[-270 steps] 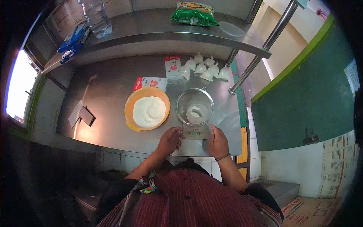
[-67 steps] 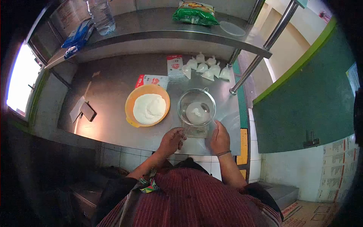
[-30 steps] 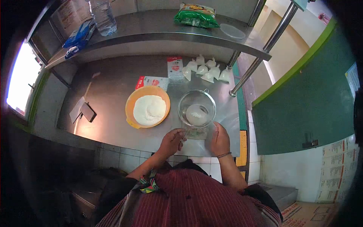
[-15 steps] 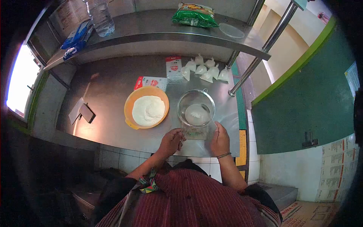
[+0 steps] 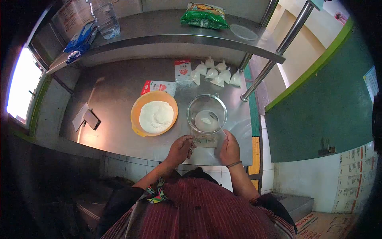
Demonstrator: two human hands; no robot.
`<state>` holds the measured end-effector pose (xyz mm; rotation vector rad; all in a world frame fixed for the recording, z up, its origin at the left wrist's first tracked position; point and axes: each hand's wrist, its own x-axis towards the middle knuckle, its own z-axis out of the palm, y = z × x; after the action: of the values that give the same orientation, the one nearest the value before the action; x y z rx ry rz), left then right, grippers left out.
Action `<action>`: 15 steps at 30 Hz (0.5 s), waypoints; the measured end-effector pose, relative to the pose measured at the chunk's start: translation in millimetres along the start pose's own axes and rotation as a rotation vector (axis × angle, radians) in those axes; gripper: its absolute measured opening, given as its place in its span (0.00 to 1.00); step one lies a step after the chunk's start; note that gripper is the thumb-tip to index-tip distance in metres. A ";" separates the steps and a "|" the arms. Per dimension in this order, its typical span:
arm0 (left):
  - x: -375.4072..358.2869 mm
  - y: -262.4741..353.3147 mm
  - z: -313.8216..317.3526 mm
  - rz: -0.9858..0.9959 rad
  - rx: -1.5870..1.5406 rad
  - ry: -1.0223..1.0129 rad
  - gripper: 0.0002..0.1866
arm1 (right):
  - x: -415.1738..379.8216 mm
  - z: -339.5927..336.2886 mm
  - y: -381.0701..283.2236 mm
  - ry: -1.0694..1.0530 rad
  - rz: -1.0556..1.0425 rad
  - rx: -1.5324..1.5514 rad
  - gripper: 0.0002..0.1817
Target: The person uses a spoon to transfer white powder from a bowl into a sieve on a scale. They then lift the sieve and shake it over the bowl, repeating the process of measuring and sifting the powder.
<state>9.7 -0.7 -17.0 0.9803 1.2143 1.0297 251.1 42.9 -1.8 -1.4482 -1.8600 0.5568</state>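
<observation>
- Sieve (image 5: 191, 107): round, wire mesh, above the front part of the bench (image 5: 115, 87), to the right of the orange bowl (image 5: 135, 113) and apart from it. A small heap of white powder (image 5: 205, 120) lies in the mesh.
- Left hand (image 5: 181, 149): at the front edge of the bench. Fingers pinch the thin handle of the sieve.
- Right hand (image 5: 229, 149): to the right of the sieve, a dark band at the wrist. Fingers are closed on the handle of a spoon (image 5: 214, 116); the spoon's head is over the mesh. Contact between spoon and powder cannot be told.
- Flat object (image 5: 206, 142): on the bench near the sieve's front rim, between the two hands; partly hidden, type unclear.
- Orange bowl: holds a mound of white flour-like powder, uneven on its right side.
- Red-and-white packs (image 5: 183, 71): two, one just behind the orange bowl, the other further back.
- Small tied bags (image 5: 218, 79): white contents, grouped at the rear right of the bench.
- Dark rectangular object (image 5: 92, 119): tilted, at the left of the bench.
- Shelf (image 5: 151, 24): above the rear of the bench. It carries a clear bottle (image 5: 105, 20), a blue packet (image 5: 81, 39), a green bag (image 5: 203, 16) and a translucent disc (image 5: 243, 32).
</observation>
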 end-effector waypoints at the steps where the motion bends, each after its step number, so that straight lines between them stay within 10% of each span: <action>1: 1.0 -1.9 0.0 0.001 0.000 0.000 0.15 | 0.9 0.2 3.6 -0.017 -0.004 -0.003 0.18; 15: 0.1 0.4 -2.3 0.006 0.017 -0.023 0.17 | 2.9 -2.8 -5.5 -0.012 -0.065 0.035 0.19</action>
<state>7.4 -0.4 -16.8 1.0065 1.2036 1.0120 249.2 43.9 4.7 -1.3601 -1.8906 0.5647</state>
